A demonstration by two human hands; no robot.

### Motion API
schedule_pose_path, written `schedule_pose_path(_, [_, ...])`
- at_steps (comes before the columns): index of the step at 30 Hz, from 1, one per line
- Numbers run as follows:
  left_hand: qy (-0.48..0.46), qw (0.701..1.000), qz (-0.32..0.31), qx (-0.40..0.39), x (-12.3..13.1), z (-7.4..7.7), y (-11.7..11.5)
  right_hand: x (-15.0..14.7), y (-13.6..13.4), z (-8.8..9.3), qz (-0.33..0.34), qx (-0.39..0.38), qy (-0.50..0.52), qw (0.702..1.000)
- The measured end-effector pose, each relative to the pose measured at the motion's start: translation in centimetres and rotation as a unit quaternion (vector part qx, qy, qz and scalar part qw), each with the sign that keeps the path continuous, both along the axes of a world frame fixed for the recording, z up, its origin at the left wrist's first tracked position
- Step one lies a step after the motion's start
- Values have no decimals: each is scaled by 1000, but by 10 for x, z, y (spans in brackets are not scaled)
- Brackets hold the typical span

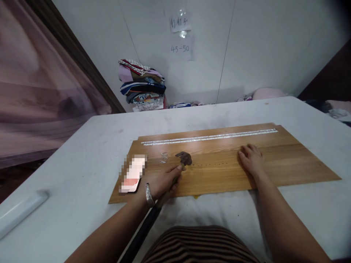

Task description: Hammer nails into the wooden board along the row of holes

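Hammer (184, 158): head down on wooden board (274, 164) by loose nails (163, 157), handle clenched in left grip (161, 180). Right grip (251, 159) released, flat on board beside dotted row (211, 164). Advice: hold lower on handle, strike square, keep right fingers clear

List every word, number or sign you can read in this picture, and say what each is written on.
"45-50": handwritten on the lower paper note taped to the wall.
On the upper paper note: handwritten characters, too blurred to read.
On the pixelated item lying on the wooden board: nothing legible.
On the hammer: no marking visible.
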State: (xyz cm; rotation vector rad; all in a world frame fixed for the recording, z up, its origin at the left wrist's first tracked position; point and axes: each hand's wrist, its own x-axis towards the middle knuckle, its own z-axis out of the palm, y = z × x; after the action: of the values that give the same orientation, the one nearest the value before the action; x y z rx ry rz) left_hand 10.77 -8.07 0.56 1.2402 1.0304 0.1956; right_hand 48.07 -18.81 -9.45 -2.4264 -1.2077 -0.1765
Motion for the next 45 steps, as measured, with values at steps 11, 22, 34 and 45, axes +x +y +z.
schedule_pose_path(11, [-4, 1000, 3, -5, -2, 0, -2, 0, 0, -1, -4, -9, 0, 1000])
schedule_pose_path(22, [1, 1000, 7, -2, 0, 9, -4, 1, 0, -2, 1, -18, -8, 1000])
schedule_pose_path(34, [12, 1000, -13, -5, 0, 5, -3, -1, 1, 1, 3, -4, 4, 1000])
schedule_pose_path(45, [7, 1000, -10, 16, 4, 0, -2, -3, 1, 5, 0, -23, 3, 1000])
